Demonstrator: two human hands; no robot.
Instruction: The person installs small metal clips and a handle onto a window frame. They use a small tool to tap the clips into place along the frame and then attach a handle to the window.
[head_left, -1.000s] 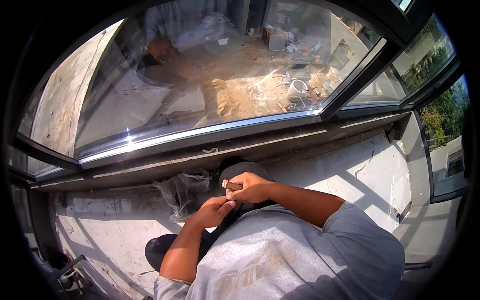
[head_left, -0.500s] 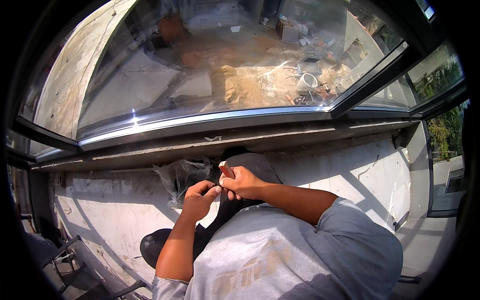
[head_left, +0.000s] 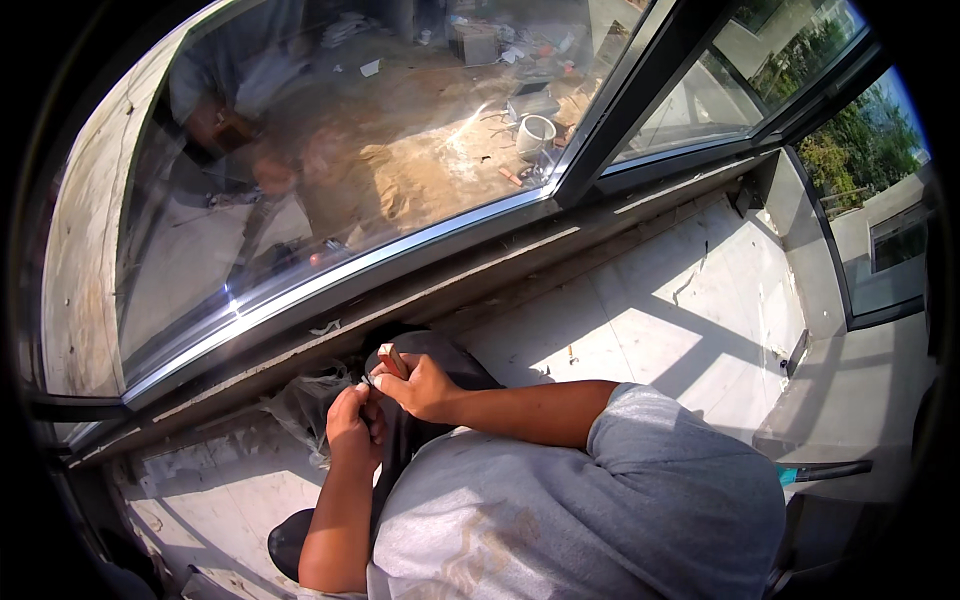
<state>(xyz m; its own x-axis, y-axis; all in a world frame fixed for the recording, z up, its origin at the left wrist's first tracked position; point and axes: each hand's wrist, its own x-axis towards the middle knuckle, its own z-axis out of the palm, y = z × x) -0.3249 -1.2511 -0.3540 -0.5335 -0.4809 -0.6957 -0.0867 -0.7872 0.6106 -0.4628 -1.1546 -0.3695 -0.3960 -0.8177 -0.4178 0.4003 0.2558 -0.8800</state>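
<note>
My right hand (head_left: pixel 428 389) is closed around a short, flat-sided red stick (head_left: pixel 390 358) with a pale, wood-like end, which points up out of the fist. Right against it, my left hand (head_left: pixel 349 424) is closed, its thumb and finger pinched at the right fingertips. Something small and dark shows between the two hands, too small to name. Both hands are above my dark-trousered leg. Just left of them lies a crumpled clear plastic bag (head_left: pixel 303 408) on the pale floor.
A low ledge with a metal window frame (head_left: pixel 400 248) runs close in front of me. Behind the glass are sand, rubble and a white bucket (head_left: pixel 536 137). A small orange-brown piece (head_left: pixel 572 355) lies on the pale floor (head_left: pixel 640 330). At right is something with a teal part (head_left: pixel 789 475).
My view has turned to the right, so the window and the bag sit further left. Both hands remain together, and the red stick is still in my right hand.
</note>
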